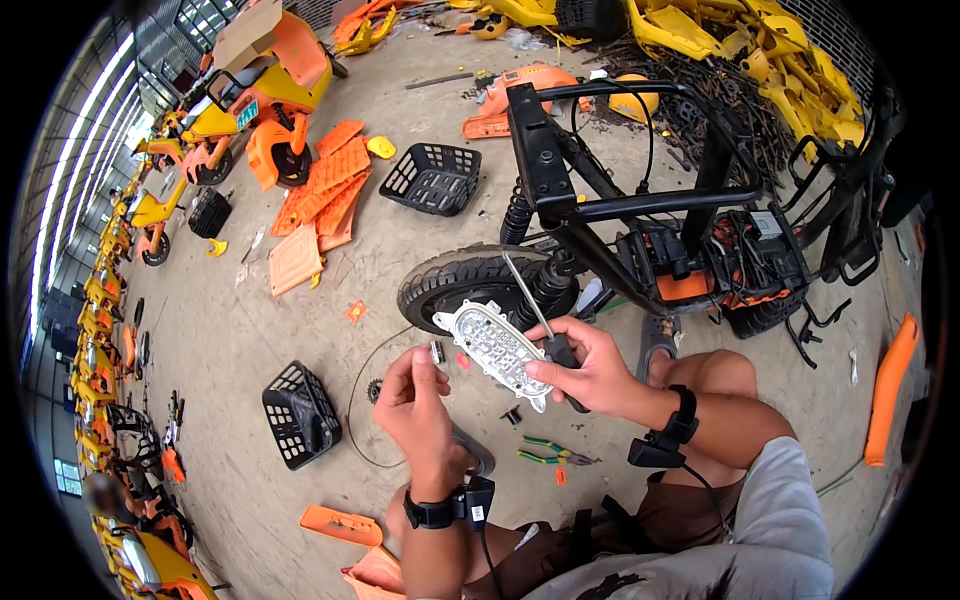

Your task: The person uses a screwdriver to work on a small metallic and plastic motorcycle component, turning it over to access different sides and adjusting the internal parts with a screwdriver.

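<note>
A long row of yellow and orange scooters [100, 370] lines the left side of the workshop floor, while a heap of yellow body panels [800, 60] fills the far right. In front of you stands a stripped black scooter frame [590, 245], its tyre [440, 285] just beyond your hands. A stack of orange panels [325, 190] lies to the far left, near one black basket [435, 180]; a second basket [300, 415] sits nearer, to the left of your left hand [412, 400]. Your right hand [590, 370] grips two things at once, its thumb pressed on the face of a silver lamp unit [493, 350], its other fingers mostly hidden. The unit is held tilted between your hands, above the floor. Held with it is a black-handled screwdriver [525, 290], its shaft pointing far and left. Green-and-yellow pliers [555, 453] lie on the floor on the near side of the unit. Smallest of all, a metal piece [436, 352] is pinched between your left thumb and forefinger, just beside the unit.
</note>
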`<control>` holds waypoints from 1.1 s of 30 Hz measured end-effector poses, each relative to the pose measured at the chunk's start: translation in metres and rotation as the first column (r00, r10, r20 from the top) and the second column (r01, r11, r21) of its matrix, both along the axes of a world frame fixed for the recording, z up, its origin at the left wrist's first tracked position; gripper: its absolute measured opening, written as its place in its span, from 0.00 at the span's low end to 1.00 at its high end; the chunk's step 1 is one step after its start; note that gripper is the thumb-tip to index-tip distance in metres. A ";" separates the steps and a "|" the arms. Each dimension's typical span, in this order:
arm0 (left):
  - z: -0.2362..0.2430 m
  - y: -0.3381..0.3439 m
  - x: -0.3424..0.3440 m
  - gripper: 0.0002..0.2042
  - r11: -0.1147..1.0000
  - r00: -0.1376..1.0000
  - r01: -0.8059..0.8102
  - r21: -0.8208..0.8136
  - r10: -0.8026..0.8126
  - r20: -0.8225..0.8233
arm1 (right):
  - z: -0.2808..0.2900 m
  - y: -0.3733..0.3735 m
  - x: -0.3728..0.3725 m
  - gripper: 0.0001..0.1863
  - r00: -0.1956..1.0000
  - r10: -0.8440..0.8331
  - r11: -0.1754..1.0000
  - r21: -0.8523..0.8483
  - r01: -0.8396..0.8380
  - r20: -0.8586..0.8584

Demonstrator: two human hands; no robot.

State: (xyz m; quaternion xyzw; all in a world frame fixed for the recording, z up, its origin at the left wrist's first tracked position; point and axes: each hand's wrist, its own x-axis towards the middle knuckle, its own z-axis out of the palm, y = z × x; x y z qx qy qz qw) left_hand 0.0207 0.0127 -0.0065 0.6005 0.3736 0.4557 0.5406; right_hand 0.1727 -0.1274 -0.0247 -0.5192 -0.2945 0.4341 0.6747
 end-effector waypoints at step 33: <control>-0.001 -0.007 0.005 0.06 0.997 0.987 0.052 -0.051 -0.060 -0.150 | -0.008 0.001 0.001 0.17 0.529 -0.325 0.936 0.346 0.063 0.784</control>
